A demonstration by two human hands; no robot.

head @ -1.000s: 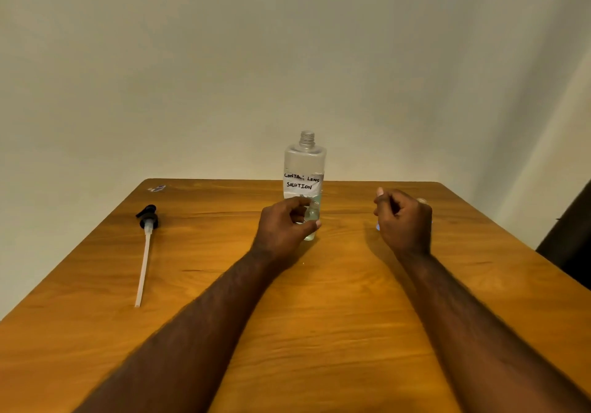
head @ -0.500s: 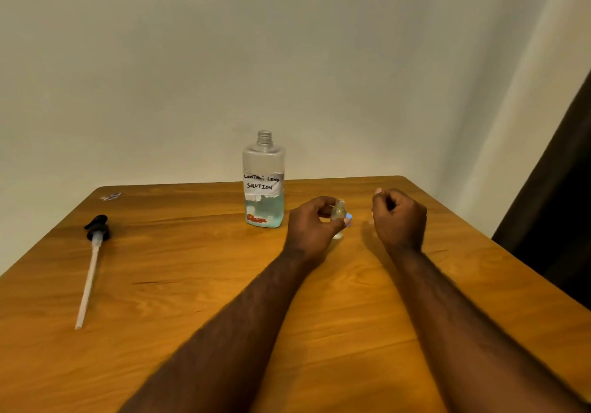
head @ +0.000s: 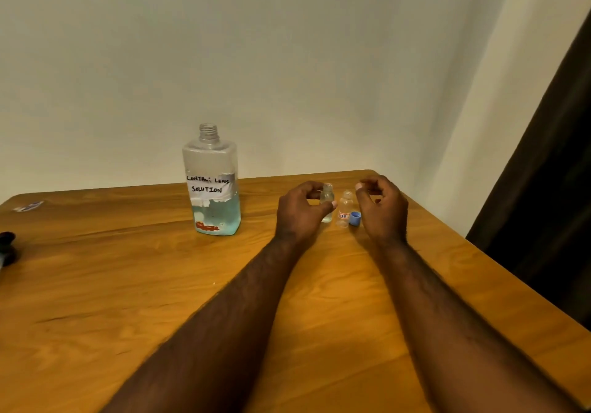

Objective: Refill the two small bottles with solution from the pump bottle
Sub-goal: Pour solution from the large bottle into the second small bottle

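Head view, small bottle (head: 327,193) upright, pinched between left hand (head: 299,214) fingers (head: 312,186)

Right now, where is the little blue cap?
In the head view, the blue cap sits on the table right of centre, beside the labelled small bottle and just left of the right hand.

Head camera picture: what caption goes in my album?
Left hand holds a small bottle; second small bottle, blue cap and pump bottle stand nearby.
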